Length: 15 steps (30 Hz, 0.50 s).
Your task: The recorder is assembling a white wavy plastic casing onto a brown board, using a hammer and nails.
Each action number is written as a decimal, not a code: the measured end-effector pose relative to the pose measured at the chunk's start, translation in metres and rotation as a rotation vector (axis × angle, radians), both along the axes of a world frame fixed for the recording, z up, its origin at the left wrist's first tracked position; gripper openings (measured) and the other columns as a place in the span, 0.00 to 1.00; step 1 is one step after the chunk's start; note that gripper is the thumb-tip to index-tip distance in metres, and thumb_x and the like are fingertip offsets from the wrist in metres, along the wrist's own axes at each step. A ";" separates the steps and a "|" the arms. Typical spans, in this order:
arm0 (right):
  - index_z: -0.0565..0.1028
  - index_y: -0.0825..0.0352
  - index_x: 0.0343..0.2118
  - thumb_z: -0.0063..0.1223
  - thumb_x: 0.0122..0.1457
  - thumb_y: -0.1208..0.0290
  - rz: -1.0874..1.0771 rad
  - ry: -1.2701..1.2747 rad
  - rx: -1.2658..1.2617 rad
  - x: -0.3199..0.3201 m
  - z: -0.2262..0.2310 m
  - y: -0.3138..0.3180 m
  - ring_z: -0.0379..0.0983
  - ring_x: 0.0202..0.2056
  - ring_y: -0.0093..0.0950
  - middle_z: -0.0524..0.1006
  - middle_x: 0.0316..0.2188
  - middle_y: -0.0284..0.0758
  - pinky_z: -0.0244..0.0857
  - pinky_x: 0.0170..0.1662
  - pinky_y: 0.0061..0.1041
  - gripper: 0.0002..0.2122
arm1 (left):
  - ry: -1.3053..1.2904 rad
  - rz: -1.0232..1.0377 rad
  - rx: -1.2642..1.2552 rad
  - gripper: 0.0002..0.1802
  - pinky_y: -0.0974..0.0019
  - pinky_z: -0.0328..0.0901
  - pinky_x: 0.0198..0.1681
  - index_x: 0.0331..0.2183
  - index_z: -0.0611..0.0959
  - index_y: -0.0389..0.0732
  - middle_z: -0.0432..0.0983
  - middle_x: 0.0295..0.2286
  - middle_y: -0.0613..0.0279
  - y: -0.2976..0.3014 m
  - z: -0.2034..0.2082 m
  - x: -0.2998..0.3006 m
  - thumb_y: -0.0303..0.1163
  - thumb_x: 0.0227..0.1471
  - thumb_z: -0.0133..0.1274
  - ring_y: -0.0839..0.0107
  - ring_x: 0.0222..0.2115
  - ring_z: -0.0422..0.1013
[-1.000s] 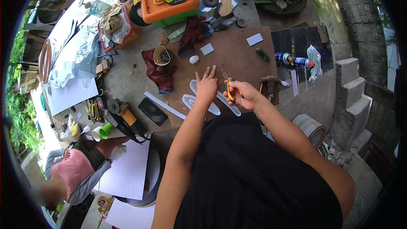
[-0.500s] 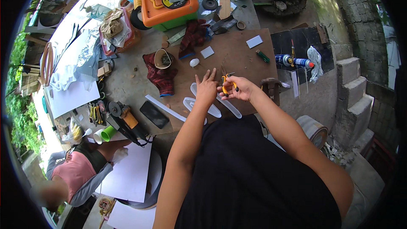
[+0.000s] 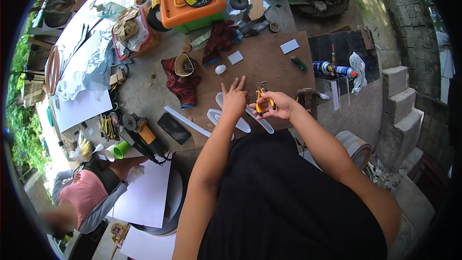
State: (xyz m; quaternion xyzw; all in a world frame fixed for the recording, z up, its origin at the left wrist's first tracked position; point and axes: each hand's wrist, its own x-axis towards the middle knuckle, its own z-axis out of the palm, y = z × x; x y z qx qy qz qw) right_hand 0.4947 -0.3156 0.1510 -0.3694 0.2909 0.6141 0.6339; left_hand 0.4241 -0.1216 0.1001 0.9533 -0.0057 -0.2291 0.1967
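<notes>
White strips (image 3: 262, 123) lie just bodyward of the right hand (image 3: 278, 105), some beneath the left arm; that hand grips the pliers (image 3: 259, 108), best kept tip-clear of the left hand (image 3: 234, 101), spread wide beside it; beyond sits a knob (image 3: 220, 69)

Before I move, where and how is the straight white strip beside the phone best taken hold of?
Probably pinch the straight white strip across its narrow width near its left end, coming from above and the left. It is long and thin, and that end looks free, while its right end runs to the left forearm and the phone lies close along its near side.
</notes>
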 end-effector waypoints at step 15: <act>0.76 0.73 0.37 0.42 0.69 0.62 -0.013 0.004 0.036 0.009 -0.026 0.013 0.79 0.44 0.48 0.79 0.46 0.55 0.76 0.48 0.49 0.17 | 0.045 -0.016 0.019 0.14 0.28 0.41 0.67 0.40 0.90 0.55 0.56 0.68 0.67 0.001 0.009 0.002 0.36 0.52 0.55 0.62 0.68 0.53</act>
